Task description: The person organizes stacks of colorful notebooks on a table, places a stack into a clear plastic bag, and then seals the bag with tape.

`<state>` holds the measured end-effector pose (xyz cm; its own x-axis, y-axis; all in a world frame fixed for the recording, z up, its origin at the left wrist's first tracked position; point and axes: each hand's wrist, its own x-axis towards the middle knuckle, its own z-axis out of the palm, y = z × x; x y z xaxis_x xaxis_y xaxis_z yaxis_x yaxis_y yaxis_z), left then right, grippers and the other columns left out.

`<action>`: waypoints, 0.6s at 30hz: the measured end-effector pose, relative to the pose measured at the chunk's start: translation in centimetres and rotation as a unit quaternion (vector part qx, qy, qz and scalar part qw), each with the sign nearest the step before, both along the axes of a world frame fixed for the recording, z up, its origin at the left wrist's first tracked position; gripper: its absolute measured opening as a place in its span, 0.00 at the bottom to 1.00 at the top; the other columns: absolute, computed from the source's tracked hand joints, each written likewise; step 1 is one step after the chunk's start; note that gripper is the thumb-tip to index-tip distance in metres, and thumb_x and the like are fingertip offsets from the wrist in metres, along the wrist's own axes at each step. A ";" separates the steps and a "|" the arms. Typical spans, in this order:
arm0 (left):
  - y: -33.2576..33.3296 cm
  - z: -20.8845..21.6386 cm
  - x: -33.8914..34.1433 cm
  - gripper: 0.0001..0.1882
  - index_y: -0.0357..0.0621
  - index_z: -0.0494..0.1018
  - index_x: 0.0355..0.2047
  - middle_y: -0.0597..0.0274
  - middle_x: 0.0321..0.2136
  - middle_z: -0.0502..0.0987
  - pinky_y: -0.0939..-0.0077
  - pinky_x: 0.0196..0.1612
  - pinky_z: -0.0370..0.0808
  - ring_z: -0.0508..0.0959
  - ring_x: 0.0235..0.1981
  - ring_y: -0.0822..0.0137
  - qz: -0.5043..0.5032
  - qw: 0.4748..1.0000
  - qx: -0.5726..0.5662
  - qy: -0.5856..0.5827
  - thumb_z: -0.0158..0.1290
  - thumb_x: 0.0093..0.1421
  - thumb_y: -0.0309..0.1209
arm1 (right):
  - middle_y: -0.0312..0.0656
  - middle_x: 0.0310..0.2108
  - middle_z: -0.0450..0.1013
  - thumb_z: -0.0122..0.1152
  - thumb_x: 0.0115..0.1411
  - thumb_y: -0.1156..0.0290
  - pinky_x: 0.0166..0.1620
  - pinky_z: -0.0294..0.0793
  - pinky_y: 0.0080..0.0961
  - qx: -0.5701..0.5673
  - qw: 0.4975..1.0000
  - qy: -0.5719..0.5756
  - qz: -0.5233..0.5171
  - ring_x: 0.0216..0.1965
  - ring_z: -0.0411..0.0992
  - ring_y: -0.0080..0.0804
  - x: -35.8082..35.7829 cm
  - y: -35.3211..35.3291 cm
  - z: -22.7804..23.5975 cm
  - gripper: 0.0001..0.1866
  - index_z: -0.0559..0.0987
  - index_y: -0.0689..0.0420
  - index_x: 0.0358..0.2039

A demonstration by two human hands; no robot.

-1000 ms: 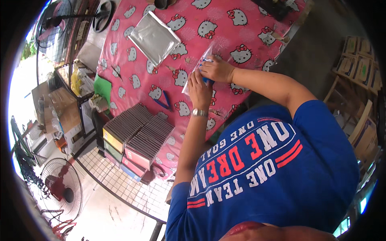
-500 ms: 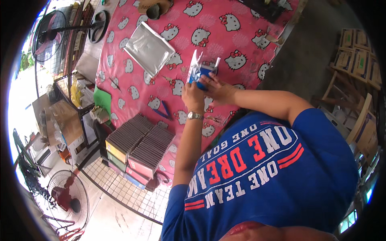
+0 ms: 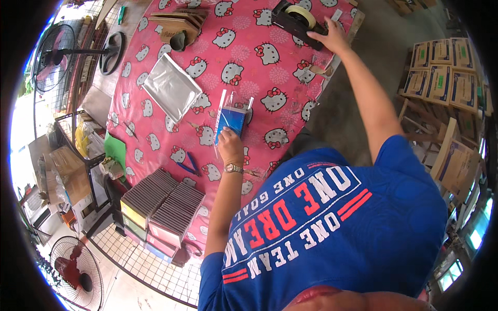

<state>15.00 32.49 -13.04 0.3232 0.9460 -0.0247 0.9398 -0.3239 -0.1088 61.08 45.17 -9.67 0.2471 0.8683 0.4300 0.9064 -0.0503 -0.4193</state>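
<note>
A small blue booklet (image 3: 237,119), partly wrapped in clear plastic film, lies near the middle of the pink patterned table cover. My left hand (image 3: 230,145) is closed on its near left edge, and film ends stand up at its far side. Stretched out to the far right, my right hand (image 3: 334,39) has its thumb and fingers apart. It is beside a black tape dispenser (image 3: 282,23) that carries a roll of tape (image 3: 301,15), and appears to hold nothing. Whether a fingertip touches the dispenser I cannot tell.
A stack of clear plastic sheets (image 3: 171,89) lies left of the booklet. Nearer are a blue-handled tool (image 3: 185,166) and stacked dark-edged booklets (image 3: 168,207). Cardboard pieces (image 3: 179,28) stand at the back. Fans flank the table's left side; cartons (image 3: 438,78) are piled right.
My right hand has left the blue booklet and reached out to the tape dispenser at the far right. My left hand stays on the booklet. The whole view has shifted, showing more of the far table.
</note>
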 end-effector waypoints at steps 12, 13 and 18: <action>-2.5 -0.6 0.8 0.36 0.17 0.57 0.55 0.36 0.50 0.66 0.65 0.55 0.68 0.68 0.52 0.45 0.042 0.997 -0.053 -0.029 0.56 0.54 0.34 | 0.56 0.41 0.75 0.76 0.35 0.56 0.49 0.72 0.37 -0.176 0.975 0.110 -0.075 0.45 0.73 0.49 -2.5 -0.6 -1.6 0.36 0.74 0.63 0.42; -2.6 -0.6 0.6 0.36 0.17 0.57 0.56 0.36 0.50 0.66 0.65 0.56 0.67 0.68 0.53 0.45 0.044 0.996 -0.063 -0.046 0.56 0.53 0.32 | 0.56 0.41 0.75 0.75 0.36 0.57 0.48 0.72 0.38 -0.147 0.979 0.107 -0.096 0.43 0.74 0.50 -4.3 -1.0 -2.9 0.34 0.74 0.63 0.42; -3.4 -2.1 -1.8 0.33 0.18 0.57 0.55 0.36 0.50 0.65 0.64 0.57 0.67 0.68 0.53 0.45 0.049 0.997 -0.048 -0.041 0.52 0.54 0.30 | 0.54 0.44 0.72 0.74 0.35 0.43 0.50 0.70 0.40 -0.188 0.968 0.159 -0.044 0.47 0.71 0.50 -18.2 3.2 -3.7 0.46 0.68 0.58 0.49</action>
<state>13.25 29.12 -15.13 0.2340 0.9676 -0.0949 0.9719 -0.2353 -0.0035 42.87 48.36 -13.40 0.3945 0.9186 -0.0227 0.7198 -0.3243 -0.6138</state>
